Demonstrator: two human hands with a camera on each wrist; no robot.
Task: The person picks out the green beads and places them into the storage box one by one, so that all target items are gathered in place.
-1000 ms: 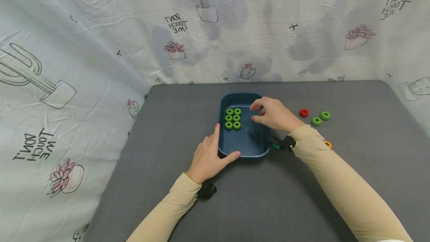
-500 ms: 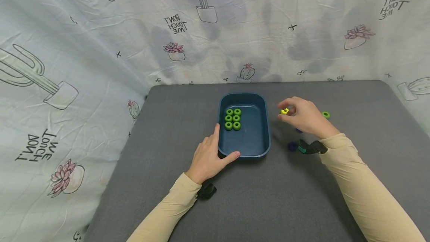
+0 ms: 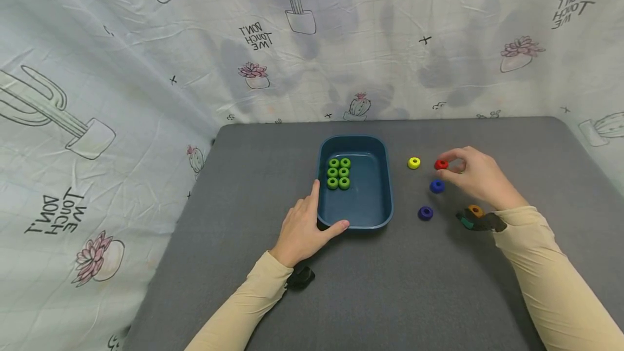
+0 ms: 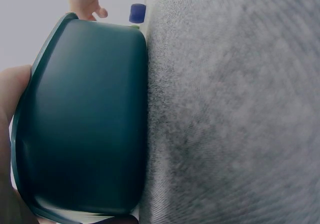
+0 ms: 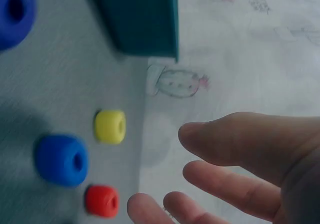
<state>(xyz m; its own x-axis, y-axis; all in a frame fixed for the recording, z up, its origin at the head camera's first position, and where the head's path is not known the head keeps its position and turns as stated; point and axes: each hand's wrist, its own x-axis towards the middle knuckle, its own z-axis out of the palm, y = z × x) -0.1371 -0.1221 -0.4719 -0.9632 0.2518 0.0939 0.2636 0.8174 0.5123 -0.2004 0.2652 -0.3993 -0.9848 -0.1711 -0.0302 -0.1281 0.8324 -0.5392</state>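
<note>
My left hand (image 3: 301, 230) rests at the near left corner of a dark blue tray (image 3: 368, 225), its straight index finger along the left side and its thumb on the near edge. In the left wrist view the thumb touches the tray's rim (image 4: 19, 108). Inside the tray stand green beads (image 3: 344, 183) in two columns. My right hand (image 3: 480, 175) hovers around a red bead (image 3: 441, 164) on the table. In the right wrist view its spread fingers (image 5: 210, 139) are apart from the red bead (image 5: 102, 201) and hold nothing.
Right of the tray lie a yellow bead (image 3: 414, 163), a blue bead (image 3: 437, 186), a dark blue bead (image 3: 426, 213) and an orange bead (image 3: 475, 210), partly behind the right wrist strap (image 3: 480, 222). A printed curtain (image 3: 390, 42) hangs behind the grey table (image 3: 273, 150).
My right hand has moved right, from over the tray past the yellow bead to the red bead. It now hides the loose green beads seen earlier. My left hand and the tray have stayed put.
</note>
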